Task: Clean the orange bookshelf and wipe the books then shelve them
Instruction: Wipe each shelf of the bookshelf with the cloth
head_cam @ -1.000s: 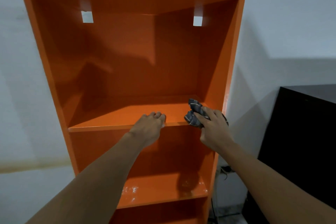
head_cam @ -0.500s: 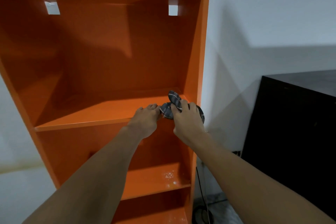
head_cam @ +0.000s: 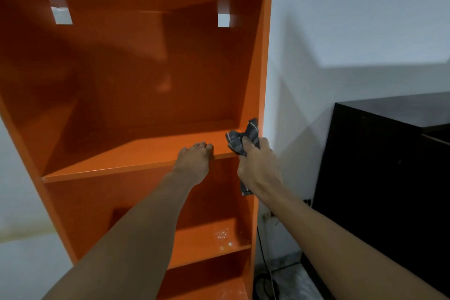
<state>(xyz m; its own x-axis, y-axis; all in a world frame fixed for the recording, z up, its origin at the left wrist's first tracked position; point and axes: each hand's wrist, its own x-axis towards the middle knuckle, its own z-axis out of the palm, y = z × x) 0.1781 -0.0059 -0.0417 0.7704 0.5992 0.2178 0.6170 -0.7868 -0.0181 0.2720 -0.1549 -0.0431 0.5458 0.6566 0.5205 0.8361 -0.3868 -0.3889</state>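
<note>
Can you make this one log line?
right hand: holds dark striped cloth at shelf's right end; left hand: grips shelf edge of orange wooden bookshelf

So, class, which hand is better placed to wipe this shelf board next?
The right hand: it grips the grey cloth at the right end of the shelf board. The left hand holds the front edge, without cloth.

A pale wall [head_cam: 353, 19] fills the background, with a slanted shadow across its right side. A dark cabinet [head_cam: 379, 165] stands against it at right. A black cable [head_cam: 264, 258] hangs down to the speckled floor [head_cam: 289, 282]. A yellowish streak [head_cam: 24, 234] marks the wall low on the left
</note>
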